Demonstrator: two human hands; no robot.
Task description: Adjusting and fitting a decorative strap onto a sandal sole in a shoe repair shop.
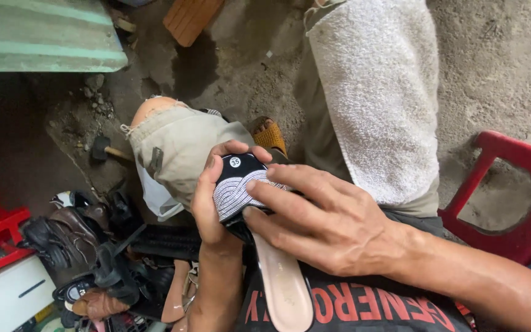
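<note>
Sandal with black toe, silver beaded strap and beige insole (241, 184) lies heel-near, left hand (207, 206) cupping its toe, right hand (314, 224) pressing 2 spread fingers on the strap.

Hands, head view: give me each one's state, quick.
Left hand: closed around the toe end of the sandal, holding it.
Right hand: fingers pressed flat on the sandal's sparkly strap, not gripping.

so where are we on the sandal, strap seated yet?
Done: the sparkly strap lies across the front of the black sandal. In hand: the left hand cups the toe end while the right hand presses fingers onto the strap. Left: whether the strap is fixed cannot be told; the pile of other shoes sits untouched beside the knee.
</note>
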